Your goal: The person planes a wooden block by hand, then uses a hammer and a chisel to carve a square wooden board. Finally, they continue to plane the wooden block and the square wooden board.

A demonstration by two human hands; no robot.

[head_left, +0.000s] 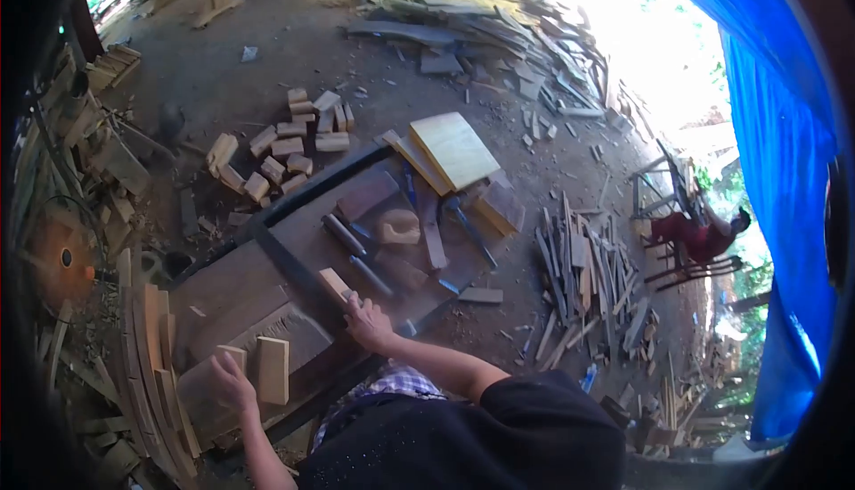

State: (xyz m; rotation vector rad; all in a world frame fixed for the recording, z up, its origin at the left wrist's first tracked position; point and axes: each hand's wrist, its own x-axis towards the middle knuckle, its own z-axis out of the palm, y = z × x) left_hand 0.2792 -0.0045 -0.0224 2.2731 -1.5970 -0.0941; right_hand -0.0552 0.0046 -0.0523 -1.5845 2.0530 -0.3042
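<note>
My right hand point(367, 322) is closed around the near end of a small wooden block point(334, 284) over the middle of the workbench point(227, 298). Toward the bench's left end, my left hand point(234, 385) is open with its fingers stretched out. Its fingertips overlap a pale wooden block point(233, 353) in this view. Just right of that hand, a larger rectangular wooden block point(273, 371) stands on the bench. Beyond my right hand lie a rounded wooden piece point(398, 226), dark cylindrical tools point(344, 234) and a blue-handled tool point(472, 233).
A square pale board point(455, 150) rests at the bench's far end. Cut blocks point(288, 147) are heaped on the ground behind it. Long strips point(158, 338) stand at the left, with scrap wood point(588, 263) piled right. A person point(690, 234) sits beyond, near a blue tarp point(775, 160).
</note>
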